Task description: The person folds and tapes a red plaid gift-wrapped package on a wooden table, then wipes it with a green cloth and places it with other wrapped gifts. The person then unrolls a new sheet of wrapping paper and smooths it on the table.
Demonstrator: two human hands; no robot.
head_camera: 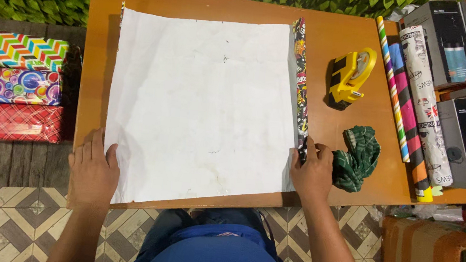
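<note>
A large sheet of wrapping paper (204, 105) lies white side up on a brown wooden table (335, 129). Its printed roll (300, 80) runs along the sheet's right edge. My left hand (92, 171) rests flat, fingers apart, on the sheet's near left corner. My right hand (311, 173) is closed on the near end of the roll, at the sheet's near right corner.
A yellow tape dispenser (351, 77) and a crumpled green cloth (358, 157) lie right of the roll. Several wrapping-paper rolls (412, 103) and dark product boxes (465, 142) fill the right side. Three wrapped gift boxes (15, 87) sit left of the table. A taped carton (431, 258) stands on the floor.
</note>
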